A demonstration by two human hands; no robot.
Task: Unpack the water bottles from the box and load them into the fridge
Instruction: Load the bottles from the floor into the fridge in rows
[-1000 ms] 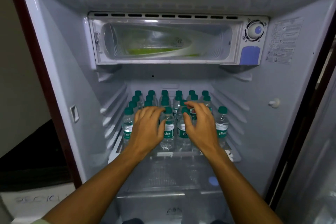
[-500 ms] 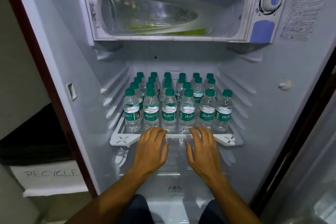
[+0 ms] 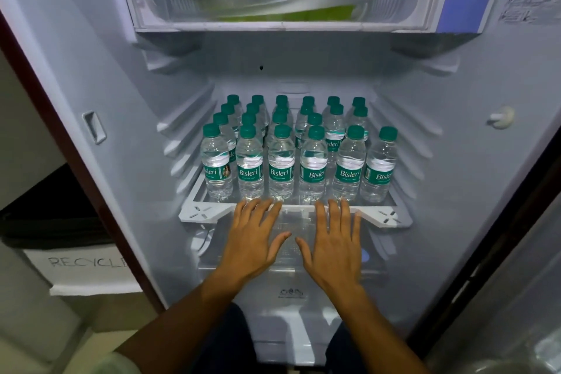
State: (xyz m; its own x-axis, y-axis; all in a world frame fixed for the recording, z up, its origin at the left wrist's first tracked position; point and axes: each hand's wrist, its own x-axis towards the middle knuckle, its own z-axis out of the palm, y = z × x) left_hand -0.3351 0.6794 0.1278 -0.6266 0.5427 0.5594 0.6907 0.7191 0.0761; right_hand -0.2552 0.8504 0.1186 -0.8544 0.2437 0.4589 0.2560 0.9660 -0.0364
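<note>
Inside the fridge (image 3: 91, 76), the water bottles (image 3: 299, 146) are standing upright in rows on the white shelf (image 3: 385, 217), with green caps and green labels. Both hands are being held flat, fingers straight and spread, and nothing is being gripped. A second ago they were being pressed among the bottles; now the left hand (image 3: 253, 240) and the right hand (image 3: 334, 243) are being kept lower, side by side but apart, with the fingertips at the front edge of the shelf. Whether the edge is being touched cannot be told. At the left, a white paper marked RECYCLE (image 3: 88, 263) is being seen.
</note>
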